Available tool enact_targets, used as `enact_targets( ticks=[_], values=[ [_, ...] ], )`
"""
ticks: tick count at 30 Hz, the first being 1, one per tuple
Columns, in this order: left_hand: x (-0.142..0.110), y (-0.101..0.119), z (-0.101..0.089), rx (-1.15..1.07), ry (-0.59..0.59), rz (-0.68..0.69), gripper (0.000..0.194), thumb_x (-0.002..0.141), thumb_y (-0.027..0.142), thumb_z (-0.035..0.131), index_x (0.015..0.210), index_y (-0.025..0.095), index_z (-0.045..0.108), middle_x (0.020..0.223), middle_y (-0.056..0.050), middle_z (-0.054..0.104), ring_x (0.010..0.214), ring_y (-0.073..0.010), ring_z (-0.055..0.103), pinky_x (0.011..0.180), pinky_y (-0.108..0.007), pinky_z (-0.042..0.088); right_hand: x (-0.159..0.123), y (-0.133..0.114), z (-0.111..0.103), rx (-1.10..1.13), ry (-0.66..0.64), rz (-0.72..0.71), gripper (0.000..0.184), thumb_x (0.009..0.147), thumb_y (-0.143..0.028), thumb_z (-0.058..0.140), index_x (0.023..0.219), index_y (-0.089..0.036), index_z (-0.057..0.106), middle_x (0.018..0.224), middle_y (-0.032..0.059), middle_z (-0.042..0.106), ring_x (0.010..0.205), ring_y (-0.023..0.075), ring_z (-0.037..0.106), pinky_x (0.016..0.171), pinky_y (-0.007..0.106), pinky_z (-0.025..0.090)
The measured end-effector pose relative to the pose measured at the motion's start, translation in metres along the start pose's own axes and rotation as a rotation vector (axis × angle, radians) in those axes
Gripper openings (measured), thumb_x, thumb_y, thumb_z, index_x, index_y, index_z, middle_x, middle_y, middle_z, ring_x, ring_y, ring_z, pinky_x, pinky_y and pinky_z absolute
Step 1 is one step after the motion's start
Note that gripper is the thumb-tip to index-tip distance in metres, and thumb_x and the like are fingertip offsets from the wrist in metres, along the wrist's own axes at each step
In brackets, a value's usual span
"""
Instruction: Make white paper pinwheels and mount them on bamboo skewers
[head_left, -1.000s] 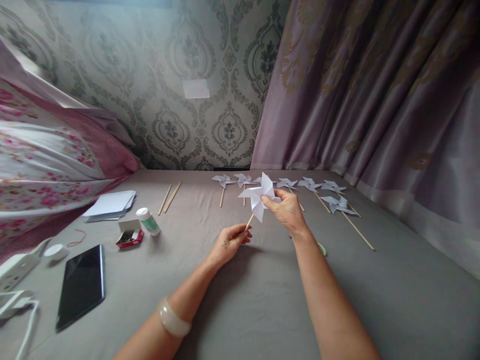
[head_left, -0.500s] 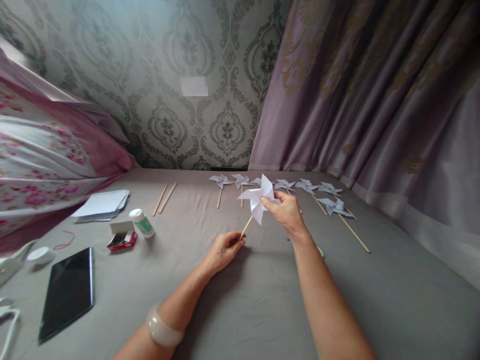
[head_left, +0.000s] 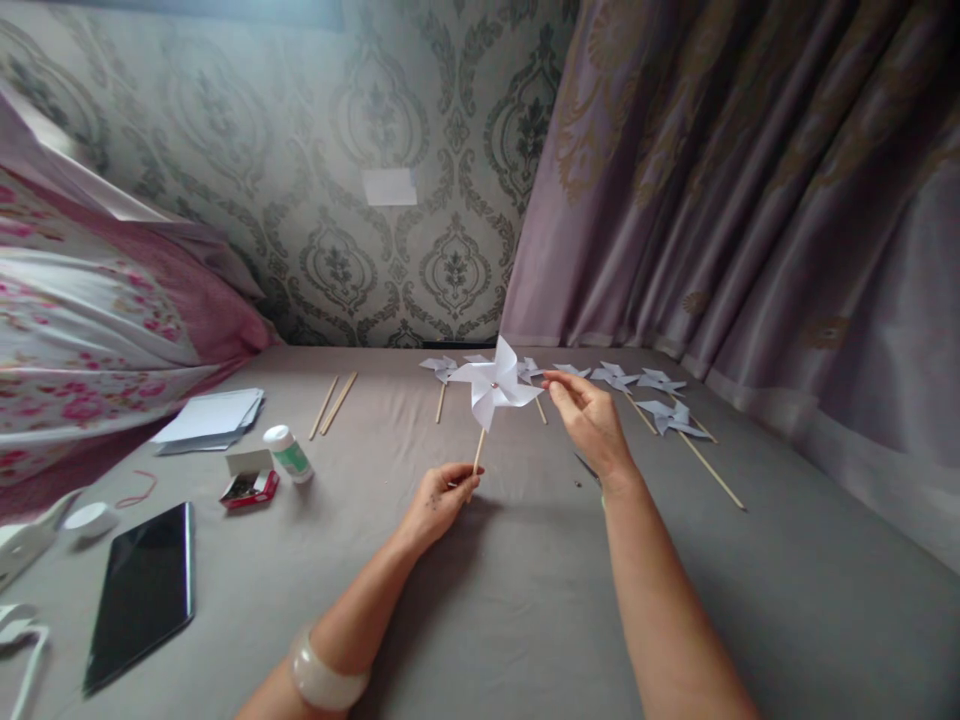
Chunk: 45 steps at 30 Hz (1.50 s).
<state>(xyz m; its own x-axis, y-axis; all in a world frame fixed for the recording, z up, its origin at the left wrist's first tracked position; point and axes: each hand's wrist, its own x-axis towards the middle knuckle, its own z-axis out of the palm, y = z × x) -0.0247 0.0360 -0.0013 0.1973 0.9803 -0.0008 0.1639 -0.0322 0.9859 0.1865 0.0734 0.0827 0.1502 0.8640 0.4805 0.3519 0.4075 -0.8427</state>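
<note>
A white paper pinwheel [head_left: 487,400] stands nearly upright in front of me, a metal pin showing at its centre. My left hand [head_left: 442,500] is closed around its wooden stick [head_left: 479,450]. To the right, my right hand [head_left: 589,415] is slightly open, its thumb and forefinger beside the tip of one blade; whether they touch it I cannot tell. Behind lie several finished-looking pinwheels [head_left: 613,376] in a row, partly hidden by the held one and my right hand. A dark, thin pointed tool [head_left: 586,465] shows partly beside my right wrist.
At left are loose wooden sticks [head_left: 339,403], a paper stack [head_left: 210,418], a white-and-green bottle [head_left: 289,455], a small red box [head_left: 250,486] of metal pins and a black tablet [head_left: 142,590]. A small metal piece [head_left: 577,484] lies right of centre. Curtains [head_left: 637,200] hang at right.
My right hand has let go of the pinwheel's middle and moved right, to a blade's tip. My left hand has tilted the pinwheel more upright and slightly left; its blades have turned.
</note>
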Motion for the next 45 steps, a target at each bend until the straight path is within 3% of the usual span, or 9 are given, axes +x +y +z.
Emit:
enact_targets(
  ticks=[7, 11, 13, 19, 26, 29, 34, 40, 45],
  values=[
    [0.002, -0.001, -0.005, -0.021, 0.048, 0.001, 0.047, 0.068, 0.046, 0.064, 0.094, 0.008, 0.072, 0.056, 0.001, 0.053, 0.056, -0.0114, 0.043, 0.056, -0.024, 0.033, -0.010, -0.011, 0.012, -0.401, -0.073, -0.143, 0.046, 0.075, -0.014, 0.045, 0.117, -0.013, 0.062, 0.103, 0.0110, 0.069, 0.093, 0.0208, 0.063, 0.089, 0.036, 0.047],
    [0.002, -0.001, -0.005, -0.026, 0.058, 0.007, 0.047, 0.069, 0.046, 0.064, 0.095, 0.008, 0.072, 0.056, 0.001, 0.054, 0.056, -0.0113, 0.043, 0.056, -0.024, 0.034, -0.024, -0.026, 0.014, -0.409, -0.686, -0.070, 0.037, 0.072, -0.011, 0.044, 0.095, -0.020, 0.072, 0.093, 0.0032, 0.073, 0.085, 0.0173, 0.066, 0.078, 0.028, 0.048],
    [0.002, 0.000, -0.005, -0.024, 0.057, 0.008, 0.046, 0.069, 0.046, 0.064, 0.095, 0.008, 0.072, 0.056, 0.001, 0.054, 0.056, -0.0113, 0.043, 0.056, -0.024, 0.034, -0.026, -0.032, 0.014, -0.327, -0.806, -0.039, 0.033, 0.073, -0.014, 0.045, 0.090, -0.022, 0.073, 0.083, 0.0003, 0.074, 0.076, 0.0153, 0.067, 0.069, 0.024, 0.048],
    [0.000, -0.001, -0.003, -0.018, 0.056, -0.009, 0.045, 0.068, 0.046, 0.065, 0.093, 0.010, 0.073, 0.057, 0.000, 0.054, 0.056, -0.0113, 0.044, 0.055, -0.023, 0.034, -0.017, -0.033, 0.011, -0.442, -0.099, -0.016, 0.046, 0.079, -0.020, 0.048, 0.124, -0.018, 0.057, 0.081, 0.0043, 0.074, 0.074, 0.0176, 0.066, 0.071, 0.026, 0.047],
    [0.000, 0.001, -0.003, -0.025, 0.044, -0.010, 0.048, 0.068, 0.048, 0.064, 0.094, 0.009, 0.072, 0.054, 0.002, 0.050, 0.055, -0.0109, 0.042, 0.054, -0.023, 0.032, -0.030, -0.030, 0.008, -0.598, -0.784, 0.042, 0.027, 0.072, -0.019, 0.053, 0.087, -0.026, 0.074, 0.073, 0.0003, 0.073, 0.065, 0.0162, 0.065, 0.056, 0.022, 0.041],
    [0.000, 0.003, -0.003, -0.022, 0.046, -0.012, 0.048, 0.068, 0.048, 0.065, 0.094, 0.008, 0.072, 0.055, 0.002, 0.051, 0.056, -0.0109, 0.042, 0.055, -0.023, 0.032, -0.025, -0.036, 0.009, -0.558, -0.578, 0.009, 0.027, 0.077, -0.023, 0.048, 0.087, -0.024, 0.073, 0.071, 0.0011, 0.072, 0.066, 0.0169, 0.065, 0.056, 0.023, 0.041],
    [-0.001, 0.003, -0.001, -0.013, 0.033, -0.018, 0.044, 0.068, 0.046, 0.064, 0.093, 0.010, 0.073, 0.056, 0.001, 0.053, 0.055, -0.0112, 0.043, 0.055, -0.024, 0.033, -0.016, -0.034, 0.008, -0.610, -0.119, -0.022, 0.054, 0.081, -0.022, 0.045, 0.134, -0.018, 0.049, 0.075, 0.0040, 0.072, 0.071, 0.0193, 0.066, 0.064, 0.026, 0.043],
    [0.000, 0.002, -0.002, -0.020, 0.058, -0.025, 0.047, 0.067, 0.047, 0.064, 0.094, 0.008, 0.072, 0.055, 0.001, 0.052, 0.055, -0.0112, 0.043, 0.054, -0.023, 0.032, -0.023, -0.027, 0.003, -0.738, -0.588, 0.038, 0.032, 0.074, -0.017, 0.049, 0.094, -0.026, 0.072, 0.082, 0.0026, 0.074, 0.076, 0.0191, 0.066, 0.063, 0.025, 0.042],
    [-0.001, 0.000, -0.002, -0.019, 0.056, -0.025, 0.046, 0.069, 0.046, 0.064, 0.096, 0.009, 0.072, 0.056, 0.002, 0.052, 0.055, -0.0110, 0.043, 0.054, -0.023, 0.032, -0.018, -0.031, 0.006, -0.679, -0.284, 0.071, 0.032, 0.081, -0.022, 0.046, 0.105, -0.022, 0.067, 0.078, 0.0037, 0.074, 0.073, 0.0193, 0.066, 0.062, 0.026, 0.041]
  ],
)
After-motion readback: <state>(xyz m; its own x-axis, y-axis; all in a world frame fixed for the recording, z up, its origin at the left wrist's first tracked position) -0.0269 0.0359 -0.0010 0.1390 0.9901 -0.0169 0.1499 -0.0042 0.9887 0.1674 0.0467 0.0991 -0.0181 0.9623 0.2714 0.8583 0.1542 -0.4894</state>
